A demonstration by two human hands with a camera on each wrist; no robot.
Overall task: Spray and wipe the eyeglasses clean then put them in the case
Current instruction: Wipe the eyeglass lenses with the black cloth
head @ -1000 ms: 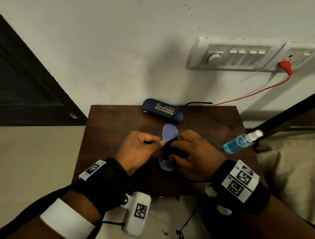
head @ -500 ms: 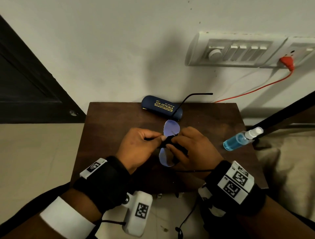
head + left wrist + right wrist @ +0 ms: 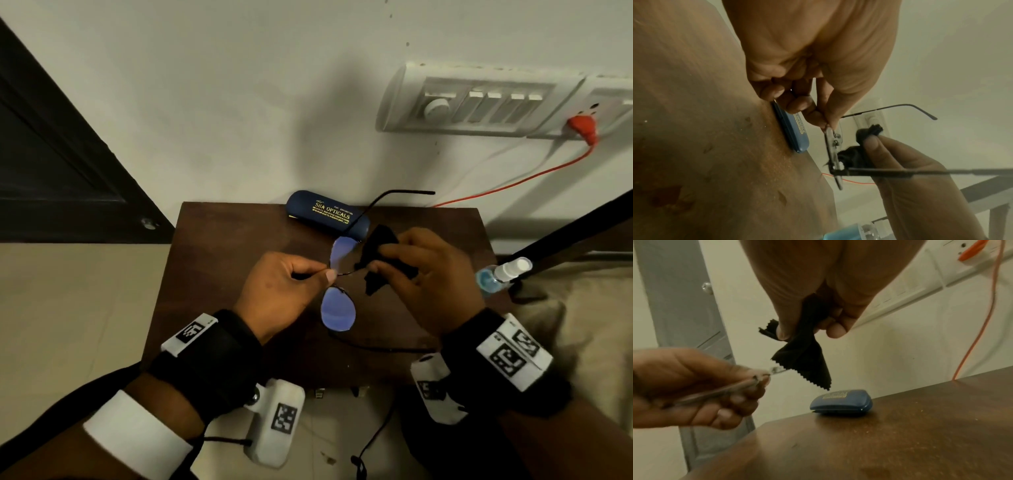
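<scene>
My left hand point(image 3: 291, 291) pinches the thin-framed eyeglasses point(image 3: 337, 311) at the bridge, above the small brown table point(image 3: 219, 274); the lenses look bluish and both temples are unfolded. In the left wrist view the eyeglasses point(image 3: 832, 146) are seen edge-on below my fingertips. My right hand point(image 3: 428, 270) holds a crumpled black cloth point(image 3: 380, 260) just right of the lenses, apart from them. From the right wrist the cloth point(image 3: 803, 356) hangs with its zigzag edge down. The shut dark blue case point(image 3: 327, 217) lies at the table's far edge. A spray bottle point(image 3: 500, 277) with blue liquid lies at the right edge.
The table stands against a white wall with a switchboard point(image 3: 479, 102) and an orange plug and cord point(image 3: 582, 126). A dark door point(image 3: 51, 154) is at the left. A dark bar point(image 3: 565, 236) and beige fabric point(image 3: 582, 325) are to the right.
My right hand has pulled the cloth off the lenses and moved right and away. The glasses stay pinched in my left hand, now with both lenses uncovered.
</scene>
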